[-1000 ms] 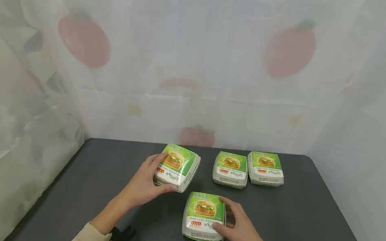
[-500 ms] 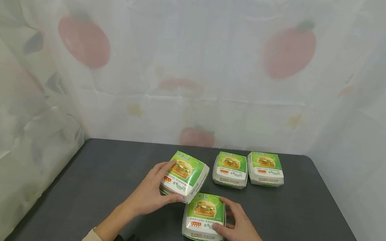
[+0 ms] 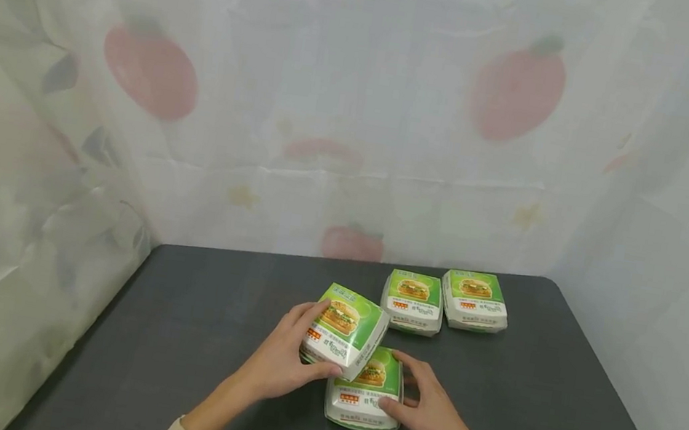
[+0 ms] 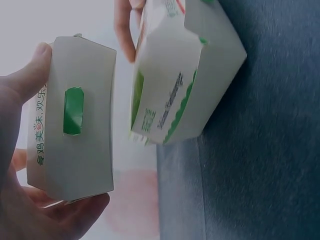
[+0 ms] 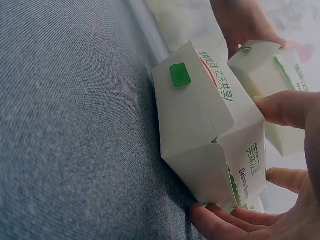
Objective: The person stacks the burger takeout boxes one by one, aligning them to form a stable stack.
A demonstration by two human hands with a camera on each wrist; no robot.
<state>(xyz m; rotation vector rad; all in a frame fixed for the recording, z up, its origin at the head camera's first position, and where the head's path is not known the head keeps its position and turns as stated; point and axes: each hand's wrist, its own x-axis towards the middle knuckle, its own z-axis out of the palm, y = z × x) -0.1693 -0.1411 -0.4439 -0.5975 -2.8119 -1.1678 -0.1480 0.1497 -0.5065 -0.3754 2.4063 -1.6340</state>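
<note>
My left hand grips a green-and-white burger box by its left side, thumb at the near edge and fingers along the far one. That box is tilted and, in the left wrist view, hangs above the table. From the head, it overlaps the back left of a second burger box, which sits flat on the table. My right hand holds this lower box at its right side. In the right wrist view, the thumb and fingers spread over the lower box's top and side.
Two more burger boxes stand side by side at the back right, the left one close behind the held box and the other beyond it. The dark table ends at a white curtain with printed fruit.
My left hand has carried its burger box rightward and toward me, from beside the lower box to partly over it. My right hand and the lower box have stayed put.
</note>
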